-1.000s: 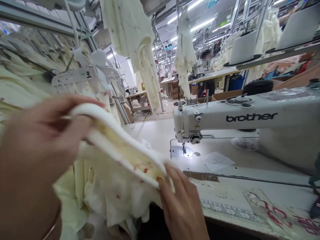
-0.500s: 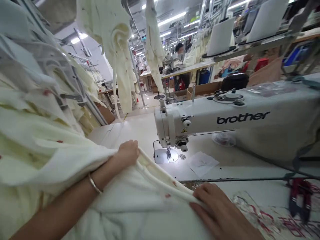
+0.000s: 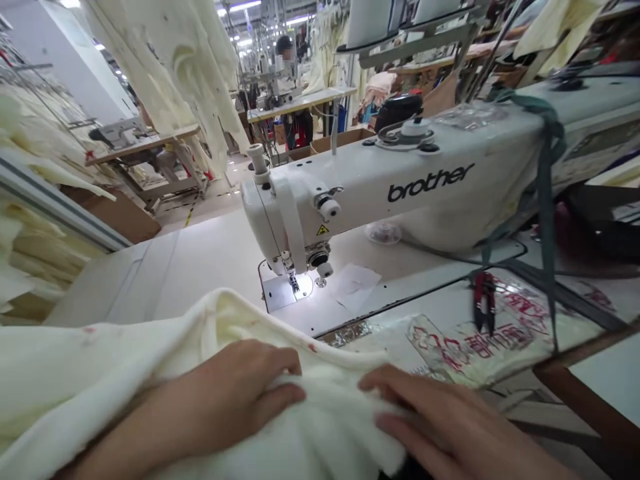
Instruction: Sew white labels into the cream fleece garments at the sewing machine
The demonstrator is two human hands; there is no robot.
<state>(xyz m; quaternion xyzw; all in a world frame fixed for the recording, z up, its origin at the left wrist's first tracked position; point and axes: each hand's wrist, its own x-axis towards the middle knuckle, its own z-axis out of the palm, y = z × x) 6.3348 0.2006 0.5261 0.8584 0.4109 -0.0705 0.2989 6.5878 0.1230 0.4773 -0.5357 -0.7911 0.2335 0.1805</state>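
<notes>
A cream garment (image 3: 165, 353) with small reddish marks and a rolled, seamed edge spreads across the front of the sewing table. My left hand (image 3: 245, 383) is closed on a bunched fold of it, thumb and fingers pinching the cloth. To the right, my right hand (image 3: 435, 417) grips the same garment near its edge, slightly blurred. Just beyond the cloth stands a white Brother sewing machine (image 3: 360, 190). Its needle and presser foot (image 3: 294, 280) are lit above a metal plate (image 3: 280, 293), apart from the garment.
Red-handled thread snips (image 3: 484, 303) hang by a green strap (image 3: 546, 193) at the right. A white scrap (image 3: 356, 283) lies beside the needle plate. Cream garments (image 3: 200, 73) hang at upper left. Thread cones (image 3: 369, 23) stand behind the machine; a person sits farther back.
The view has swung right and down. My left hand has left the garment's raised edge and now grips a fold closer to my right hand; the edge has sagged into a curve.
</notes>
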